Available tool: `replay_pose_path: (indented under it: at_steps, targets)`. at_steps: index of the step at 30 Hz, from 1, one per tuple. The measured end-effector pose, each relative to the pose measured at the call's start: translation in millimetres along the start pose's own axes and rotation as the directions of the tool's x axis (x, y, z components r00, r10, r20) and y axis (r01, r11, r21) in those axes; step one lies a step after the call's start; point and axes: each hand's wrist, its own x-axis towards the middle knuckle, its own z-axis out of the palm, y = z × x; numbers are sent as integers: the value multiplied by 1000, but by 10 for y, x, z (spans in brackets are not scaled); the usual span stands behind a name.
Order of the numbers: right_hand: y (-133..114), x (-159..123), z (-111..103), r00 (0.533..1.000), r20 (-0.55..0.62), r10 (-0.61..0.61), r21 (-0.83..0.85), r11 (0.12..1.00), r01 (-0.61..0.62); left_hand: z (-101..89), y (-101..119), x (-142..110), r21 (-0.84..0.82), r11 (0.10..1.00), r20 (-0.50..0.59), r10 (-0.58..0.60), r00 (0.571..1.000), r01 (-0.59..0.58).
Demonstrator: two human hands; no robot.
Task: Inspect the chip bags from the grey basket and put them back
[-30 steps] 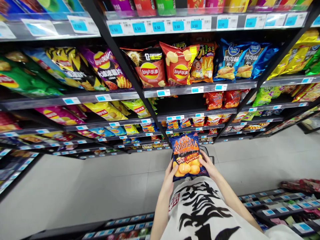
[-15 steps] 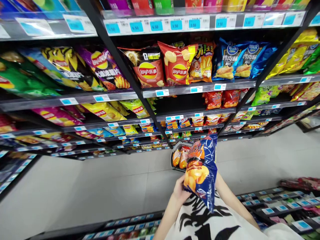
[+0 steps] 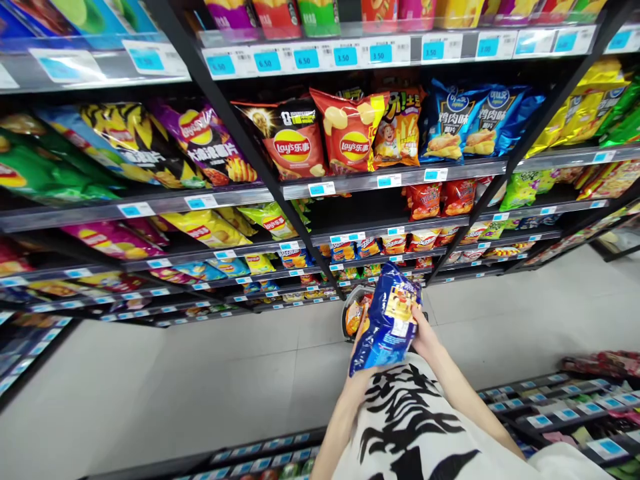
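A dark blue bag of chips (image 3: 390, 320) is held in front of my body, with its printed side panel towards me. My right hand (image 3: 423, 331) grips its right edge, fingers wrapped on the foil. My left hand (image 3: 359, 381) supports the bag from the lower left; its fingers are hidden behind the bag, and mostly the wrist shows. Beneath the bag, on the floor, stands a grey shopping basket (image 3: 345, 319) with orange snack packs (image 3: 354, 316) in it, partly covered by the bag.
Shelves of chip bags rise ahead, among them red Lay's bags (image 3: 354, 143) and blue bags (image 3: 447, 123), above a shelf edge (image 3: 350, 183) with price tags. Grey floor tiles (image 3: 225, 373) lie between this rack and a low shelf (image 3: 270, 443) behind me.
The bag has turned from its front with the chip picture to another printed side. My right hand has come into view on its right edge, while my left hand is now mostly hidden.
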Motion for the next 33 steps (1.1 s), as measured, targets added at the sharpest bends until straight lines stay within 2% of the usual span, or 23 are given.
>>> replay_pose_path:
  at_steps: [3,5,8,11,14,18,25,29,33]
  targets:
    - [27,3,91,999,-20,-45,-57,997,44,-46,-20,-77,62,991,45,116,992,-119]
    - [40,-10,154,998,-43,-50,-85,995,46,-41,-38,-67,48,982,50,180,982,-183]
    - [48,-42,217,993,-73,-87,-118,990,78,-48,-48,16,-33,968,-55,245,968,-247]
    - [57,-67,212,993,-41,-115,-151,983,108,-92,-23,90,-134,977,-158,142,977,-163]
    - [77,-75,157,992,42,-115,-163,979,121,-108,39,102,-214,972,-190,59,980,-100]
    - [92,-74,110,985,126,-122,-162,977,142,-21,136,59,-296,954,-215,-14,977,-51]
    - [55,-59,158,968,67,-241,-201,947,250,148,133,39,-445,891,-125,-158,980,86]
    - [54,-46,137,971,21,-238,-198,951,238,138,88,66,-437,893,-87,-158,984,105]
    - [60,-55,115,977,11,-213,-168,963,212,147,84,66,-434,895,-93,-155,984,100]
